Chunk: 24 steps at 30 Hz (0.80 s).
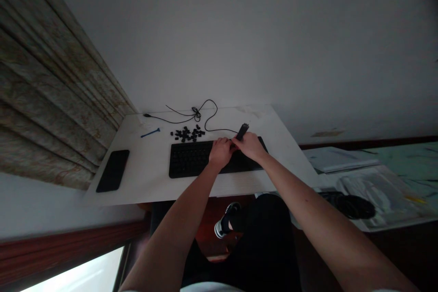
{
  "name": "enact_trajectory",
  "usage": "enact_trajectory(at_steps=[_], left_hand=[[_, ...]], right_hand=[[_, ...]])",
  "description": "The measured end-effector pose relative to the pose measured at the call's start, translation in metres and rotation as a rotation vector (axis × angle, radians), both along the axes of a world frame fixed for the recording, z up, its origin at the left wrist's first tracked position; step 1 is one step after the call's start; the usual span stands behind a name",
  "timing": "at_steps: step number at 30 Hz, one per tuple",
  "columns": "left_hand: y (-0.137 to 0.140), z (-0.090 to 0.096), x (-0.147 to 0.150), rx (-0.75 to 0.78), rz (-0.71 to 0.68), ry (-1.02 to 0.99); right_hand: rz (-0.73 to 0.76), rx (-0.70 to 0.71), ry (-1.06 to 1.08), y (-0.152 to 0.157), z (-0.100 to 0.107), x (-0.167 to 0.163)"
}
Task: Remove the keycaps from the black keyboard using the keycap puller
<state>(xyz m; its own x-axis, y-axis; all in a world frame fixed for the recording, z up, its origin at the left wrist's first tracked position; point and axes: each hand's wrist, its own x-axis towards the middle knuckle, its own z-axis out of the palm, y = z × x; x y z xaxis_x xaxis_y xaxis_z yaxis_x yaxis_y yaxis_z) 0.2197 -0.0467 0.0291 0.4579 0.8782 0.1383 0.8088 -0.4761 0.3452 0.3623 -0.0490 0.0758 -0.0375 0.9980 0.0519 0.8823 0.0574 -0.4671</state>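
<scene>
A black keyboard lies flat on the white table, partly covered by both hands. In my right hand is a dark brush, slanting up with what look like short bristles at its top. My left hand rests over the middle of the keyboard at its far edge, fingers bent and close together. Its fingertips meet the right hand's; whatever is between them is hidden. Several loose black keycaps lie in a heap just beyond the keyboard's left half.
A thin black cable with a tied bundle runs along the table's back. At left lie a small blue tool and a black phone. Papers and a coiled black cord lie on a surface to the right. A curtain hangs at left.
</scene>
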Motion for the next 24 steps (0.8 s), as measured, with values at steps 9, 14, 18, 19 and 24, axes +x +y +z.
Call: enact_trajectory(at_steps=[9,14,18,19,24], left_hand=[[0.0002,-0.0031,0.0013,0.017,0.001,0.013],[0.0003,-0.0052,0.0017,0.020,0.000,0.010],[0.0002,-0.0051,0.0018,0.015,-0.008,0.015],[0.0001,-0.0049,0.0018,0.014,-0.010,0.016],[-0.0005,-0.0036,0.0022,0.013,-0.016,0.026]], right_hand=[[0.020,0.004,-0.024,-0.0009,0.0010,-0.0026],[0.010,-0.001,-0.019,-0.0010,0.0012,-0.0031],[0.007,0.001,-0.019,-0.0010,0.0004,-0.0032],[0.006,0.002,-0.023,-0.0009,0.0002,-0.0033],[0.017,0.015,-0.050,-0.0007,-0.0007,-0.0041]])
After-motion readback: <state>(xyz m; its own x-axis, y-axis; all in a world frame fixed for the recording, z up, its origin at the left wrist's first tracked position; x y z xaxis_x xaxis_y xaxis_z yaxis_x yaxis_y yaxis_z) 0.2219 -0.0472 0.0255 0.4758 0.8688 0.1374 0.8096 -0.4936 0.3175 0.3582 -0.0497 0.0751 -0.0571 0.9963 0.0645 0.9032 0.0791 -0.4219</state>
